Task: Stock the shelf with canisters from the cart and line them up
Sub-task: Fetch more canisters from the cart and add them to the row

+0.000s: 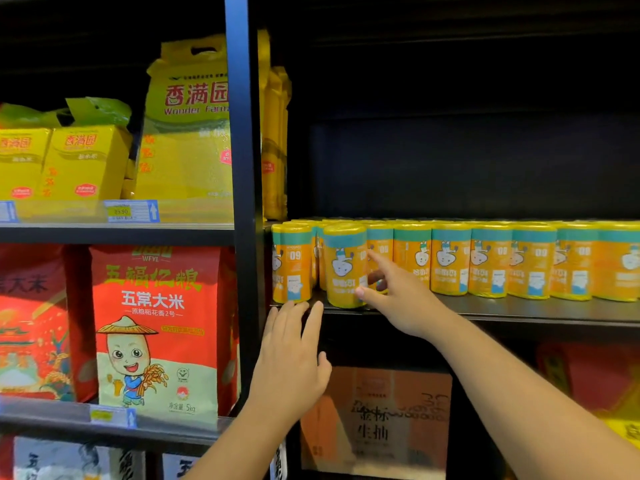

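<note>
Right hand (398, 296) fingers spread on front canister (344, 265); left hand (291, 351) fingers straight at shelf (519, 310); rice bags (156, 323) left.

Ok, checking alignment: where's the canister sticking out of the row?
Head view: the protruding canister stands at the shelf's front edge near its left end, between the leftmost canister and the right hand.
</note>
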